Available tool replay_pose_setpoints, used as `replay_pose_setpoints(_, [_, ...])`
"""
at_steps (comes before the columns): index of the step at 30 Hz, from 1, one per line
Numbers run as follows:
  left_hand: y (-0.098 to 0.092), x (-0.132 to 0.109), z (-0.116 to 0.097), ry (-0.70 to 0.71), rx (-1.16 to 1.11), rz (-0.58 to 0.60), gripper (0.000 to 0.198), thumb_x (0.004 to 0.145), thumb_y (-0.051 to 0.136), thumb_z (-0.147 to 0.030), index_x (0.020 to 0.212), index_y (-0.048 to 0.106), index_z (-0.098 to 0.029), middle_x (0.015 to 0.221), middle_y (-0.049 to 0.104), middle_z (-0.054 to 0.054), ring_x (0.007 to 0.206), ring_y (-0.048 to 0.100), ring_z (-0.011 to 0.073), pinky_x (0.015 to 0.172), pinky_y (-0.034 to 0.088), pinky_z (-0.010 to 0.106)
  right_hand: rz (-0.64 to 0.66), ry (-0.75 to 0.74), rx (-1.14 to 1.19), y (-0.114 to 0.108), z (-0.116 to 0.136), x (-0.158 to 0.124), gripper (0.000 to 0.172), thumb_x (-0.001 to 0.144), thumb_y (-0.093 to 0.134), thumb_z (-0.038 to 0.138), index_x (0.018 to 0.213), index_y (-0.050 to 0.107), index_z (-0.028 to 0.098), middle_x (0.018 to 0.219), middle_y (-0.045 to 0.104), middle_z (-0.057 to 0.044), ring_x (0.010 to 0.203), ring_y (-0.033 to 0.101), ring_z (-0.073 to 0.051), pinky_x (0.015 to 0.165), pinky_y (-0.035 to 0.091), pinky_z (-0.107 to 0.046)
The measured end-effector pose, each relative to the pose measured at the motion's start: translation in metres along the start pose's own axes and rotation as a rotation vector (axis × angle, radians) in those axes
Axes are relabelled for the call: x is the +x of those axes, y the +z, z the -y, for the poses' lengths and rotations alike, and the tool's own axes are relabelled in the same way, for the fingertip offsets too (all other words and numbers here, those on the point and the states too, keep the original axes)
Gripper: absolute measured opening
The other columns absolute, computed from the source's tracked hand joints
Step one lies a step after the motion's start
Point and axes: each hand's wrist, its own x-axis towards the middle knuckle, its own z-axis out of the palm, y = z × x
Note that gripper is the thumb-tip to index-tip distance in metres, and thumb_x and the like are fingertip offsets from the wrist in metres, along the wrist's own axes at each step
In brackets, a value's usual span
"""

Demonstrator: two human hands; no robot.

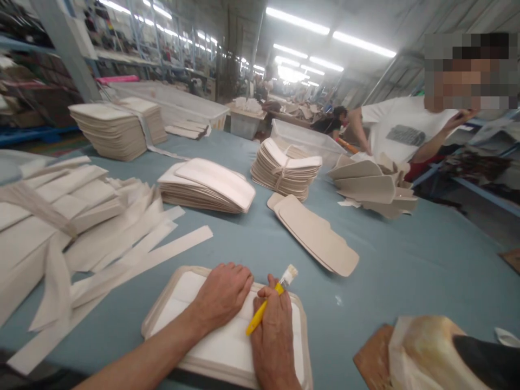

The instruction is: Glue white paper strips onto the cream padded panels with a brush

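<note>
My right hand (273, 336) is closed around a yellow-handled paintbrush (257, 318), its pale bristles pointing up and away from me. That hand rests on the right part of a white rounded panel with a raised beige rim (231, 342), which lies flat at the table's near edge. Over the panel's far edge lies my left hand (225, 290), fingers bent together at the rim; the fingertips are hidden. Beyond the panel, flat beige rounded pieces (314, 233) overlap on the table. A stack of white-topped rounded panels (207, 187) sits farther back to the left.
Loose white strips (162, 252) and a tied bundle (77, 200) cover the left side. Tied stacks (117, 127) (286, 168) and curved beige pieces (374, 184) stand behind. A stained container (426, 346) is at near right. A person in a white shirt (402, 127) stands across the table.
</note>
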Motion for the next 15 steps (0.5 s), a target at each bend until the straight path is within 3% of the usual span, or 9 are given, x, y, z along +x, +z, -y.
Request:
replay_pose_setpoints(5, [0.001, 0.001, 0.003, 0.009, -0.073, -0.086, 0.030, 0.105, 0.040, -0.021, 0.094, 0.067, -0.020, 0.089, 0.073, 0.006, 0.085, 0.067, 0.0220, 0.079, 0.049, 0.037, -0.017, -0.023, -0.025, 0.001, 0.000, 0.002, 0.017, 0.107, 0.041, 0.018, 0.111, 0.055, 0.024, 0.135, 0.067, -0.017, 0.141, 0.052, -0.034, 0.107, 0.044, -0.062])
replay_pose_setpoints(10, [-0.024, 0.001, 0.016, 0.054, -0.134, -0.179, 0.031, 0.105, 0.041, -0.026, 0.118, 0.068, -0.019, 0.119, 0.075, 0.009, 0.112, 0.067, 0.0231, 0.106, 0.049, 0.042, -0.058, -0.014, -0.052, 0.002, 0.003, 0.005, 0.015, 0.107, 0.041, 0.019, 0.109, 0.055, 0.024, 0.128, 0.070, -0.015, 0.136, 0.056, -0.033, 0.109, 0.043, -0.064])
replay_pose_setpoints(12, [-0.028, -0.004, 0.026, 0.022, -0.127, -0.223, 0.040, 0.107, 0.039, -0.034, 0.135, 0.062, -0.017, 0.140, 0.066, 0.015, 0.130, 0.060, 0.0290, 0.119, 0.039, 0.054, -0.063, 0.009, -0.062, 0.000, 0.005, 0.006, 0.015, 0.107, 0.042, 0.019, 0.106, 0.056, 0.025, 0.130, 0.069, -0.015, 0.133, 0.057, -0.034, 0.107, 0.045, -0.062])
replay_pose_setpoints(15, [-0.013, -0.018, 0.044, -0.063, -0.027, -0.235, 0.054, 0.106, 0.037, -0.045, 0.144, 0.058, -0.014, 0.156, 0.054, 0.021, 0.147, 0.047, 0.0404, 0.122, 0.033, 0.065, -0.014, 0.028, -0.057, -0.002, 0.008, 0.006, 0.018, 0.107, 0.040, 0.018, 0.107, 0.056, 0.025, 0.130, 0.069, -0.015, 0.135, 0.056, -0.033, 0.109, 0.044, -0.061])
